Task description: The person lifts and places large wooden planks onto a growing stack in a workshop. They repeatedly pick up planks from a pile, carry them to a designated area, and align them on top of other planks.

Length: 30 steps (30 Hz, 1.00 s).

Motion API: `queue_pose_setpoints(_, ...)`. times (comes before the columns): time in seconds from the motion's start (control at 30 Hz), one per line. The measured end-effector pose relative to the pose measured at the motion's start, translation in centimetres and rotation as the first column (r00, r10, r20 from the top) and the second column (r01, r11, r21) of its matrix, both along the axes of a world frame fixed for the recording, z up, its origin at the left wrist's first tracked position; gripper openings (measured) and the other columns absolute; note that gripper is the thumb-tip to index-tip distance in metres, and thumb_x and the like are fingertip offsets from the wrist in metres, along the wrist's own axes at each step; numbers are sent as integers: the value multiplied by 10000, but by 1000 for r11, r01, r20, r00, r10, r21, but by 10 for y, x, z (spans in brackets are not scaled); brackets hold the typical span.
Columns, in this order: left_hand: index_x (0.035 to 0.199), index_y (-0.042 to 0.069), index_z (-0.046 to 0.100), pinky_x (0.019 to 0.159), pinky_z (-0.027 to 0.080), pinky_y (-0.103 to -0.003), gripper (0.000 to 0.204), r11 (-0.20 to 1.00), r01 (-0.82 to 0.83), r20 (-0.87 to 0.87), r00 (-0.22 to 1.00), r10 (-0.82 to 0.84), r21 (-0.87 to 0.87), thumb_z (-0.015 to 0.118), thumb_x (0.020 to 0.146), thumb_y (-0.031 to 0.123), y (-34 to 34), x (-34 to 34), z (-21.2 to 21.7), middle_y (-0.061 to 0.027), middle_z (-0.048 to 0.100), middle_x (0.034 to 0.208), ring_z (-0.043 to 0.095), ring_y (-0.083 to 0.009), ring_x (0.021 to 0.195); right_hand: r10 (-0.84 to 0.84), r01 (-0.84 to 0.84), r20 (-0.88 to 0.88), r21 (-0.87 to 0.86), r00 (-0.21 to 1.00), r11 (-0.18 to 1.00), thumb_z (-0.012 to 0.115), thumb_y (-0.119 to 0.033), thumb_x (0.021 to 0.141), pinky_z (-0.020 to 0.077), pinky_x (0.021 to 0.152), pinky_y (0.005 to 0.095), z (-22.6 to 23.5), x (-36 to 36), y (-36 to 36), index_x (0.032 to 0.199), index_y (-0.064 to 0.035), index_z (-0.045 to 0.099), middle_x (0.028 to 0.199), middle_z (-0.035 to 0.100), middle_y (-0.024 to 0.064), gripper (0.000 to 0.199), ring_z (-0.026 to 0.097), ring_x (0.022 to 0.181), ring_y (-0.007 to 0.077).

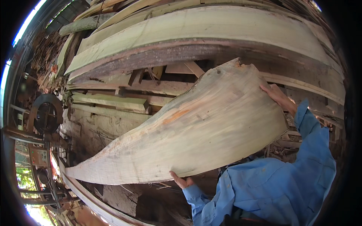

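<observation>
A long, pale wooden slab (196, 132) with a rough, bark-edged far side stretches across the view, broad at the right and tapering to the left. My left hand (181, 181) grips its near edge around the middle, thumb on top and the other fingers mostly hidden beneath. Around the broad right end, my right hand (278, 97) is closed on the slab's edge. The tapered tip lies at the left beside a long wooden beam. Both my arms are in blue sleeves.
Behind the slab lies a thick sawn plank (196, 24) on a stack of timber. A shorter squared timber (113, 101) sits below it. Machinery with a round wheel (46, 113) stands at the left, and a long beam (94, 201) runs along the lower left.
</observation>
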<state>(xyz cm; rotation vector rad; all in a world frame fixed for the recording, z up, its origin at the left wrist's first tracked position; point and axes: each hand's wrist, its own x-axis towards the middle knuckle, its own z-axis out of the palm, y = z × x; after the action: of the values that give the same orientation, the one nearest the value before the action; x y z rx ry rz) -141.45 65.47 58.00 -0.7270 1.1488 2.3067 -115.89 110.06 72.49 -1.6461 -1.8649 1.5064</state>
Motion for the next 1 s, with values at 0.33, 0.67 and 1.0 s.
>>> queue_pose_setpoints(0.33,1281,130,473,952,390,-512,559,992,-90,28,996,88,85,558,858,485,161,-129,48,-77,493,1290,462,-286,1163,133,-134,23,47,991,990,601,-500,819,459,529,343,55,-153,193,858,104,626,787,622,150,606,597,662,178)
queue_pose_setpoints(0.67,1266,142,482,928,417,-549,548,990,-124,138,984,113,69,527,864,512,225,-166,-15,-75,509,1272,484,-309,1143,114,-111,-28,103,993,989,599,-466,829,489,725,350,6,-201,247,1174,21,549,1010,632,169,599,621,907,224)
queue_pose_setpoints(1.0,1211,84,513,887,470,-479,527,982,-164,172,974,147,90,547,865,479,221,-165,-27,-88,561,1190,537,-289,1067,308,-301,176,-69,935,951,624,-367,829,453,831,340,40,-192,236,1181,13,548,1096,620,141,524,597,977,237)
